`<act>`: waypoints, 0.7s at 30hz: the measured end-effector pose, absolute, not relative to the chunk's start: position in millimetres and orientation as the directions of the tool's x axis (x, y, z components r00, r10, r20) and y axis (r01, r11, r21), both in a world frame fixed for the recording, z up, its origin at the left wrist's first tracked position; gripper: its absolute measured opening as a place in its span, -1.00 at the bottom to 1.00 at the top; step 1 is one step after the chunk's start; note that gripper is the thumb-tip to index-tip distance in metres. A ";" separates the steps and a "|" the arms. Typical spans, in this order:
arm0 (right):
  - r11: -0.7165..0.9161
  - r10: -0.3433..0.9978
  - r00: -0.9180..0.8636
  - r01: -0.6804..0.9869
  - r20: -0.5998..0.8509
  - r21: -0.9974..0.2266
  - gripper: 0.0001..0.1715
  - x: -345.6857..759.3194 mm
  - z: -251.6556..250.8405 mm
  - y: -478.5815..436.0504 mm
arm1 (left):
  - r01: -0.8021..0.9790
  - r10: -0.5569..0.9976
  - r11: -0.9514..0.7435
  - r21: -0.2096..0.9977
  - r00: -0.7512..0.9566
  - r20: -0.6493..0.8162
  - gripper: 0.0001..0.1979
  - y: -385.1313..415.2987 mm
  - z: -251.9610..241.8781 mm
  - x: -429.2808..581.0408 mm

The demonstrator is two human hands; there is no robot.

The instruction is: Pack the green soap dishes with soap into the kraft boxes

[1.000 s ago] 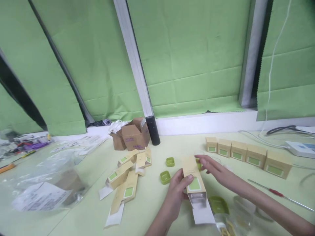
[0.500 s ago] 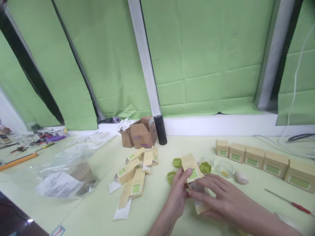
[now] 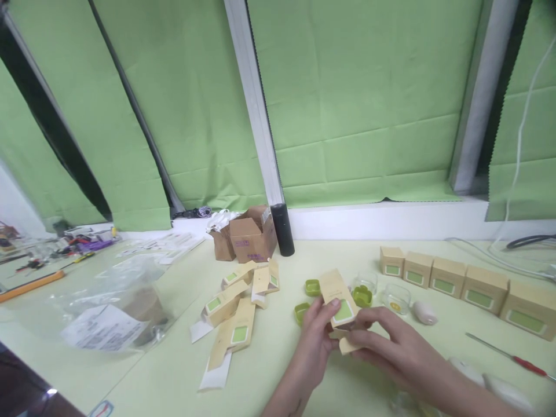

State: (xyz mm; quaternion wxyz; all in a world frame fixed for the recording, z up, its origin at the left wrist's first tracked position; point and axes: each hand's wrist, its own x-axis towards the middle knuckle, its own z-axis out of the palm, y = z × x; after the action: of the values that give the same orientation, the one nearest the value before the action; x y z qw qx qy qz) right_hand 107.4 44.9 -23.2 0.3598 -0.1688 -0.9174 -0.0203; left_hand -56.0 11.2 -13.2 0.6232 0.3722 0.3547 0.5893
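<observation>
A small kraft-paper box (image 3: 336, 292) with a green label is in my left hand (image 3: 316, 339), thumb on its front by the label. The fingers of my right hand (image 3: 386, 341) pinch a flap at the box's lower end. Whatever the box holds inside is hidden. Just behind the hands lie green flower-shaped pieces (image 3: 362, 296), green square cups (image 3: 312, 287) and clear cups (image 3: 397, 299). A pale rounded object (image 3: 424, 313) sits to their right.
Several kraft boxes (image 3: 443, 278) stand in a row at the right, with a red-handled screwdriver (image 3: 508, 356) in front. Unfolded kraft boxes (image 3: 241, 327) lie left of my hands. Farther off are a plastic bag (image 3: 117, 313), cardboard box (image 3: 254, 234) and black cylinder (image 3: 282, 230).
My right hand has shifted down and right from the box's label to its lower flap, which is now folded closer. Pale objects at the lower right show more.
</observation>
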 end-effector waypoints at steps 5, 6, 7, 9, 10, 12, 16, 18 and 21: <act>0.930 0.354 -0.631 0.319 0.691 -0.185 -0.88 109.0 -26.4 48.3 | -0.406 0.996 0.032 0.913 0.087 0.003 -0.52 8.5 -10.0 -52.3; 0.929 0.361 -0.635 0.311 0.683 -0.202 -0.87 108.8 -26.1 48.0 | -0.398 0.996 0.032 0.917 0.088 0.003 -0.53 8.2 -9.3 -52.2; 0.928 0.367 -0.639 0.302 0.676 -0.219 -0.88 108.6 -25.5 47.6 | -0.389 0.996 0.032 0.921 0.089 0.003 -0.54 8.0 -8.7 -52.1; 0.922 0.388 -0.640 0.287 0.664 -0.261 -0.90 108.4 -23.9 47.1 | -0.369 0.995 0.029 0.929 0.095 0.007 -0.57 7.5 -7.6 -52.1; 0.916 0.402 -0.639 0.281 0.656 -0.288 -0.92 108.3 -23.1 47.0 | -0.361 0.995 0.028 0.932 0.099 0.009 -0.58 7.2 -7.3 -52.0; 0.901 0.431 -0.639 0.266 0.637 -0.343 -0.94 108.1 -21.9 47.3 | -0.349 0.993 0.027 0.937 0.114 0.014 -0.60 6.5 -6.6 -52.1; 0.837 0.533 -0.592 0.262 0.605 -0.481 -0.82 107.3 -21.8 48.4 | -0.312 0.991 0.018 0.950 0.135 0.026 -0.58 5.6 -4.9 -54.0; 0.759 0.637 -0.513 0.287 0.575 -0.585 -0.64 107.7 -22.3 49.2 | -0.284 0.991 -0.015 0.959 0.120 0.051 -0.55 6.2 -4.6 -55.5; 0.612 0.747 -0.509 0.275 0.428 -0.741 -0.22 110.1 -22.3 52.5 | -0.263 0.980 -0.127 0.956 0.114 0.162 -0.49 10.0 -11.0 -56.6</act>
State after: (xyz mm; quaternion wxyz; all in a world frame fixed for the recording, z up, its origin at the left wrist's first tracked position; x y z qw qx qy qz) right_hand 110.1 52.5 -22.3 0.3829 -0.3146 -0.8120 0.3082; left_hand -56.6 10.0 -11.0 0.5545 0.4997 0.3589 0.5604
